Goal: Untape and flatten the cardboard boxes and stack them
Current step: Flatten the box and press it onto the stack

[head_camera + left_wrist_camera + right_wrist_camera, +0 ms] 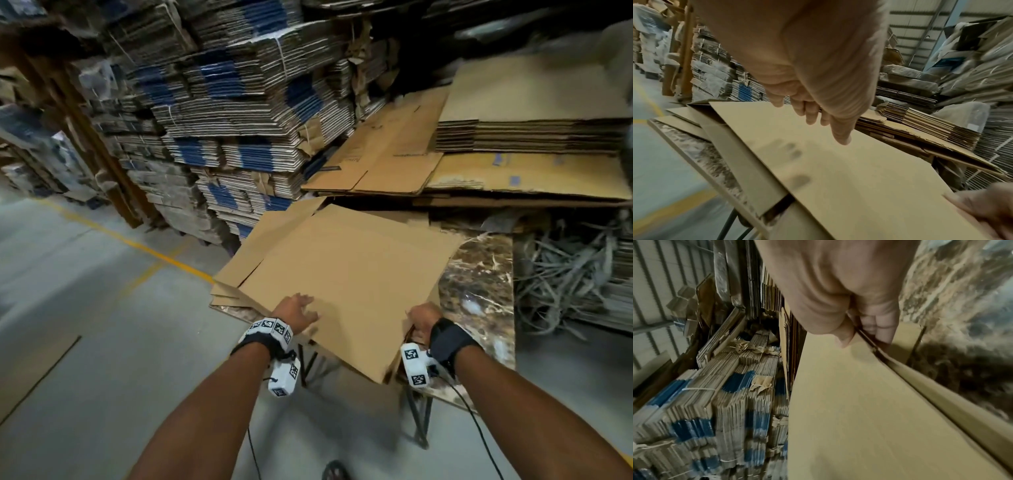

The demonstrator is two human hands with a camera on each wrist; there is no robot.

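Our two hands worked the near edge of a flattened cardboard box (346, 260) that lay on the marble-patterned worktop (479, 274), its near corner hanging off the front. From the head view, our left hand (298, 310) sat at about 7 o'clock on the sheet with its fingers spread and relaxed over the top face, holding nothing. Our right hand (423, 318) was at about 5 o'clock, curled round the box's edge. More flat sheets (281, 236) lay under it towards 10 o'clock, and at 1 o'clock beyond the worktop we saw a stack of flattened boxes (534, 126). Tied bundles of cardboard (222, 113) rose at 11 o'clock.

From the left wrist, our fingers (840, 134) reached down to the smooth top panel (838, 170), straight and loose; we could not tell if the tips pressed it.

From the right wrist, our thumb (844, 335) lay on top and the fingers (877, 327) wrapped beneath, pinching the doubled edge (900, 368) of the box.

We judged the box light but broad and springy, stiff along its flutes and apt to bend at the creases. Its face looked slick, so a flat palm might slide. We thought the best hold was on opposite edges, near the corners, thumb above and fingers below.
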